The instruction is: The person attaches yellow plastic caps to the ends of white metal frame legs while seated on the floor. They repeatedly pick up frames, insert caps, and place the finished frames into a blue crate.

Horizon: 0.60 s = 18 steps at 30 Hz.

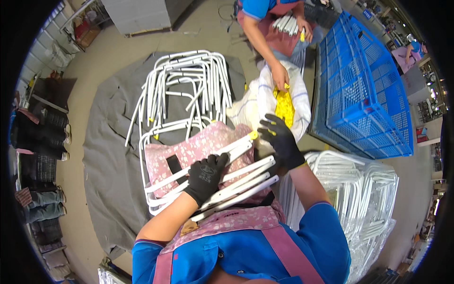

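Several white bent metal tubes (250,182) lie across my lap on a pink floral apron (163,154). My left hand (206,174), in a black glove, is closed round one of the upper tubes. A yellow end cap (253,135) sits on that tube's tip, while the lower tube ends show bare holes. Just right of the cap, my right hand (280,138), also black-gloved, has its fingers apart and slightly bent. I see nothing held in it. Beyond it stands a white woven sack (302,92) with yellow caps (284,105) inside.
A co-worker's hand (280,75) reaches into the sack from the far side. White tube frames (189,64) are stacked on a grey cloth (106,142) ahead left. A blue plastic crate (350,80) stands at right, with plastic-wrapped white tubes (364,199) nearer me.
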Tool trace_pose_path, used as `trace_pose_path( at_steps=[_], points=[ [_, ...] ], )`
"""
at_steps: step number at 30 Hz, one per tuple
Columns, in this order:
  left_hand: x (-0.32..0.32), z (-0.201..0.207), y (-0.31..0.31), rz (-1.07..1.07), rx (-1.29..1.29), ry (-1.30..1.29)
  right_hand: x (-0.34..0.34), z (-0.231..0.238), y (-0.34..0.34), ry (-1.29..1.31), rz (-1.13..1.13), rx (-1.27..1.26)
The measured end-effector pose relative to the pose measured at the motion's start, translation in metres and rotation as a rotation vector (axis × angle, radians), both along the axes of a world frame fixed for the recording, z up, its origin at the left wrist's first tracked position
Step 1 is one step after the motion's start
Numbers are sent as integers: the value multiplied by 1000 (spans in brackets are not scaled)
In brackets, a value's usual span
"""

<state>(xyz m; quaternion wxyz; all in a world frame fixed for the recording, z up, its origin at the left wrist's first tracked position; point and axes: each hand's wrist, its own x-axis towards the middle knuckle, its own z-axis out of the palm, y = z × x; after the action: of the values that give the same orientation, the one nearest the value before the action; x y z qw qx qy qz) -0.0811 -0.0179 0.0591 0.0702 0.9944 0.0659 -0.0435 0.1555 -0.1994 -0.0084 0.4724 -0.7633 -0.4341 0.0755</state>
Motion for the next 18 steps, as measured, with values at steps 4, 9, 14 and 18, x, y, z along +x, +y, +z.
trace_pose_path(
  at_steps=[4,9,14,18],
  points=[
    [3,-2,0,39,-63,-37,-15,13,2,1020,-103,335],
    [7,-5,14,-28,-312,-213,-24,36,-4,642,-121,108],
    [9,-18,24,-16,-418,-208,-23,45,-10,740,-98,63],
    [8,-22,33,-24,-525,-152,-20,48,-11,639,-8,19]
  ],
)
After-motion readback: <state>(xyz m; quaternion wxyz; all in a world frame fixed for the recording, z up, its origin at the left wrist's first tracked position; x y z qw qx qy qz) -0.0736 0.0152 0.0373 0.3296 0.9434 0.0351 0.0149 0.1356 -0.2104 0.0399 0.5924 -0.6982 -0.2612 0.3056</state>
